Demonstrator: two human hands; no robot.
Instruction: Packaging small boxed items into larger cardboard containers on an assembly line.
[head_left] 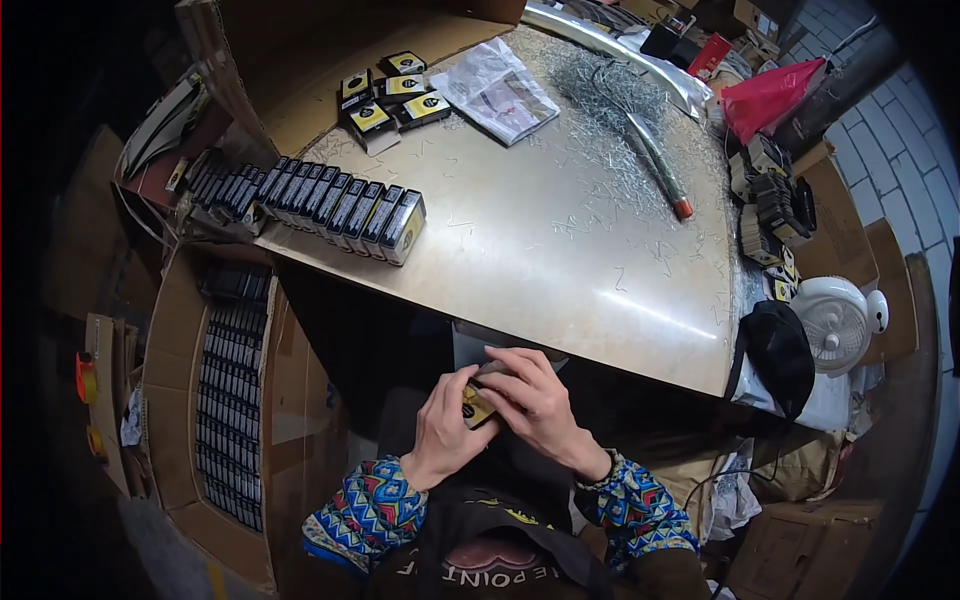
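Observation:
Close in front of my body, just off the table's near edge, I hold a small yellow-and-black cardboard box [474,409]. My left hand [440,428] is closed round its left side. From the right, my right hand [543,408] closes over the upper end of the box, fingers bent and thumb against it. My fingers cover much of that end, so I cannot tell whether its flap is up or down. Along the table's left edge stands a long row of similar boxes [345,208], packed side by side. Several more boxes [385,100] lie in a loose group farther back.
The metal-topped table [520,240] bears scattered bent wire pieces, a wire heap [610,90], a red-tipped rod [660,165] and crumpled paper [497,90]. An open carton [165,360] of stacked boxes stands at left. A white fan [832,325] and black cap [775,358] sit at right.

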